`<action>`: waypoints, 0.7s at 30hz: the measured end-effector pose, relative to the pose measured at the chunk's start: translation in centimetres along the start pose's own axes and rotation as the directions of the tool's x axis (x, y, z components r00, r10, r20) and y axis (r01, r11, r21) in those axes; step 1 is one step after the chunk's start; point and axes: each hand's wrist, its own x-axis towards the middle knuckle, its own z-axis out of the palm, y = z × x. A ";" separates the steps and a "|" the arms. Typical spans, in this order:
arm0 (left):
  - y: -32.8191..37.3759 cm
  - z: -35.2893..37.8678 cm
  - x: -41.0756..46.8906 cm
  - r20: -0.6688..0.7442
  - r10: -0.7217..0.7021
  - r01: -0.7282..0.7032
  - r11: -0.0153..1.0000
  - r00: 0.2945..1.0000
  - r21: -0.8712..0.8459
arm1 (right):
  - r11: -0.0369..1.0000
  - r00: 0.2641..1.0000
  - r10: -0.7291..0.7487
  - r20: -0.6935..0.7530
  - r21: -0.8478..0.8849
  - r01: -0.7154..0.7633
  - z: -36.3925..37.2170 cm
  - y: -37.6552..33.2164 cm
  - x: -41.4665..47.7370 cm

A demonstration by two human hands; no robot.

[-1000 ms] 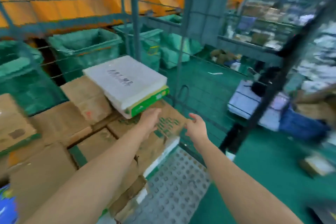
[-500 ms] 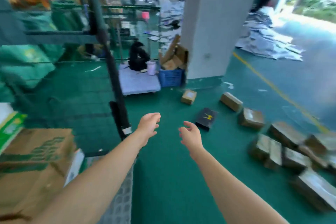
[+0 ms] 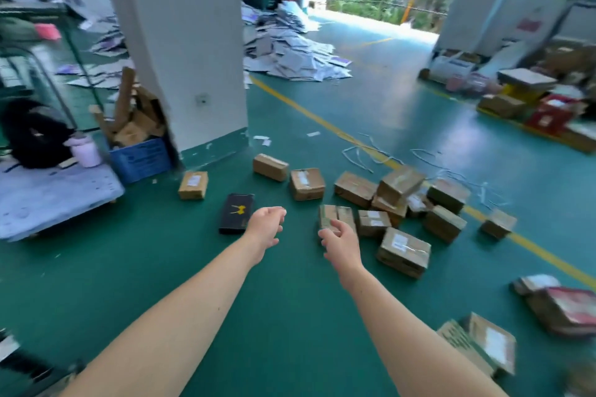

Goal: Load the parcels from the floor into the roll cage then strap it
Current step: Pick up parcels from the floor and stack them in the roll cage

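Parcels are scattered on the green floor, mostly clustered at the yellow line. One brown box and a flat black box lie apart, to the left. Left hand and right hand are held out above the floor, near the cluster. Fingers are loosely curled on both, nothing gripped. Pillar and blue crate are seen behind.
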 end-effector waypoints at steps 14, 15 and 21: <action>4.8 19.2 12.5 0.360 -0.111 0.032 0.976 0.926 0.218 | 0.975 0.900 0.213 -0.381 0.144 -0.170 -14.2 1.7 10.6; 5.2 20.4 13.8 0.380 -0.125 0.033 0.970 0.916 0.240 | 0.970 0.884 0.231 -0.407 0.162 -0.179 -14.7 1.7 11.7; 7.6 27.0 21.3 0.499 -0.185 -0.011 0.932 0.847 0.363 | 0.939 0.783 0.332 -0.526 0.260 -0.223 -17.3 1.3 17.4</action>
